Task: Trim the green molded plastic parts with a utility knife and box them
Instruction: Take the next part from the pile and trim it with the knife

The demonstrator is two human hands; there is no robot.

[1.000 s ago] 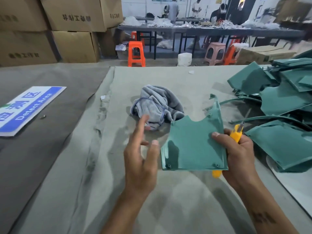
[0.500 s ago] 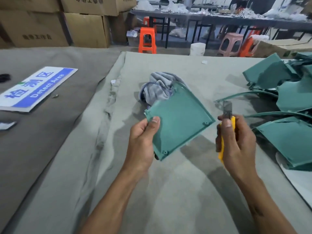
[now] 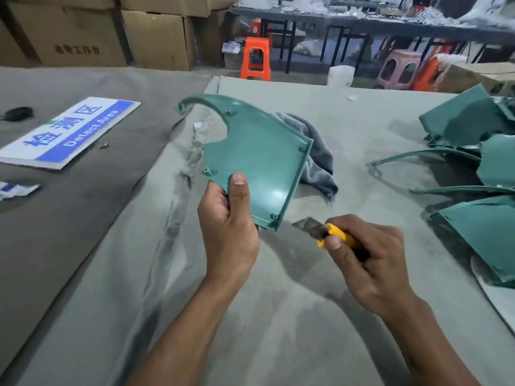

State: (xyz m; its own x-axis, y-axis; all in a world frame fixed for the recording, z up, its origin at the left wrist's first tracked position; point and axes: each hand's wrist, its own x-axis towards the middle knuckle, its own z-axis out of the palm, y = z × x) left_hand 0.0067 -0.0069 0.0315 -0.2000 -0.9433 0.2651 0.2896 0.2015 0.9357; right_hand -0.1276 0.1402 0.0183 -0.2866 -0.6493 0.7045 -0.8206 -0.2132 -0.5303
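Grey felt bench [image 3: 278, 316], factory bg. Our left hand [image 3: 228, 232] pinches the part [image 3: 259, 157] upright just left of the knife [image 3: 328, 232], gripped in our right hand [image 3: 367, 260]. Risk: blade slips toward left thumb w/ hard push.

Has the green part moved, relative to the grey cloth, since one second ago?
Yes. The green part, held by the left hand, went from the cloth's right to overlapping the grey cloth's left side.

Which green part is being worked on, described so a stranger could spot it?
Start at the grey cloth-covered table, then the crumpled grey rag mid-table. Just before it, the left hand holds up one green part; unlike the piled parts at right, it is off the table.
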